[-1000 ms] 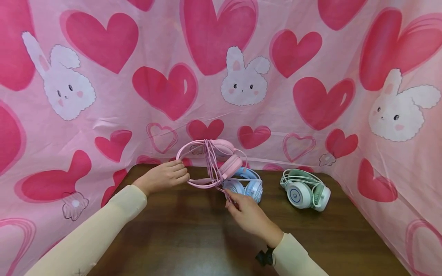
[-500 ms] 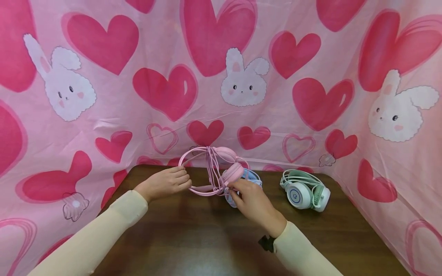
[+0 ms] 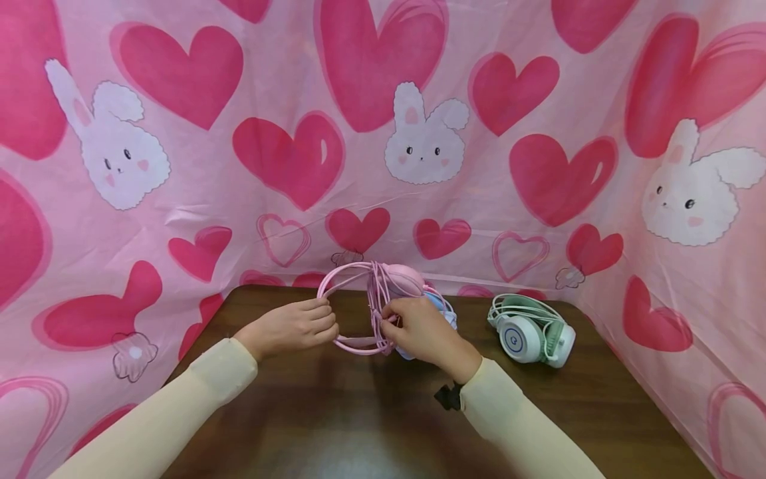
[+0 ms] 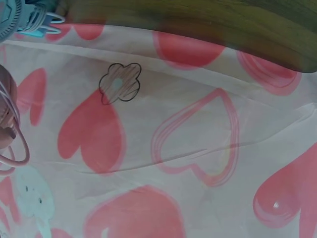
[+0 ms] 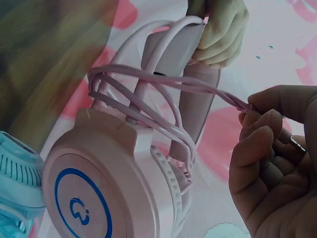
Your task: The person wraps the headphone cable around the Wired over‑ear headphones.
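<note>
Pink headphones (image 3: 405, 281) are held above the table in the head view, their headband to the left and ear cups to the right. My left hand (image 3: 293, 328) grips the headband. A pink cable (image 5: 168, 79) wraps in several loops around the headphones beside the ear cups. My right hand (image 3: 427, 332) pinches the cable near its end; in the right wrist view a metal plug (image 5: 297, 145) pokes out among the fingers. The right hand hides part of the lower ear cup in the head view. At the left wrist view's left edge, part of the pink headphones (image 4: 6, 94) shows.
Blue headphones (image 3: 445, 311) lie on the brown table (image 3: 335, 412) behind the right hand, partly covered. Farther right lie white and green headphones (image 3: 520, 338) with their cable wrapped around. A pink cloth (image 3: 365, 179) with hearts and rabbits hangs behind the table and at both sides.
The pink headphones have come lower and slightly right with the left hand. My right hand has risen from below the ear cups to the cable loops, still pinching the cable.
</note>
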`<state>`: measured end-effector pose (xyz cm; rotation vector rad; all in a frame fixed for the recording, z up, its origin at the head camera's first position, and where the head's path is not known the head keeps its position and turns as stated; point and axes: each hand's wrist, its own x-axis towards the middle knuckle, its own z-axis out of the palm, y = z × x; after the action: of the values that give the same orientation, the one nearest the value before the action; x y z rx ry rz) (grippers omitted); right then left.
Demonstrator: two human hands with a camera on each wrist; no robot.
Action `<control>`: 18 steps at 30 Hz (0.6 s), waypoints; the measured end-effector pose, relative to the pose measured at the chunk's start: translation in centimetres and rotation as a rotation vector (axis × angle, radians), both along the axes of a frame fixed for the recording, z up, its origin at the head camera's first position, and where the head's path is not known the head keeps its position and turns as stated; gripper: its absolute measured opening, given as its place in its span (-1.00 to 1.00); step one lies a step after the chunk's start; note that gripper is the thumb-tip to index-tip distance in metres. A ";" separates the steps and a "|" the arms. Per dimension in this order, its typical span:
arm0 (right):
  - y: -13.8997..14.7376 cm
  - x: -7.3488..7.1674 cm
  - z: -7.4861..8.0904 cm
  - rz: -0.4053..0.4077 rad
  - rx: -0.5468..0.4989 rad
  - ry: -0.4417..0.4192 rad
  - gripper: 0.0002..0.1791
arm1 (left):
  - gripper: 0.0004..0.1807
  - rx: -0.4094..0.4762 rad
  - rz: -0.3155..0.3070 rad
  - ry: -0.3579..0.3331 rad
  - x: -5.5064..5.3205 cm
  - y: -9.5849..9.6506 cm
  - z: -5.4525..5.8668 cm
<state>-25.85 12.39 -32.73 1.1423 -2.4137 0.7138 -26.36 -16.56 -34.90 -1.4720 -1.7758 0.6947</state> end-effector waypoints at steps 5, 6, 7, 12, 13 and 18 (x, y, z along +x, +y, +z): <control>-0.8 -0.8 0.2 -0.017 0.046 -0.065 -0.96 | -0.65 -0.028 0.002 0.024 0.9 0.1 0.3; -0.9 -1.0 0.1 -0.017 0.056 -0.075 -0.95 | -0.65 -0.030 -0.005 0.026 1.1 0.1 0.4; -1.0 -1.2 0.1 -0.017 0.067 -0.084 -0.95 | -0.65 -0.032 -0.013 0.030 1.3 0.1 0.5; -1.7 -2.0 -0.2 -0.051 0.144 -0.131 -0.91 | -0.64 -0.029 -0.046 0.042 1.9 0.0 1.0; -1.8 -2.0 -0.3 -0.056 0.154 -0.143 -0.84 | -0.64 -0.028 -0.047 0.041 2.0 0.0 1.0; -2.2 -2.1 -0.7 -0.046 0.176 -0.138 -0.44 | -0.62 -0.023 -0.054 0.027 2.2 -0.3 1.3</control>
<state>-27.96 10.23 -33.44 1.1333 -2.6539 0.5930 -24.12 -16.85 -33.61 -1.5132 -1.7069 0.7058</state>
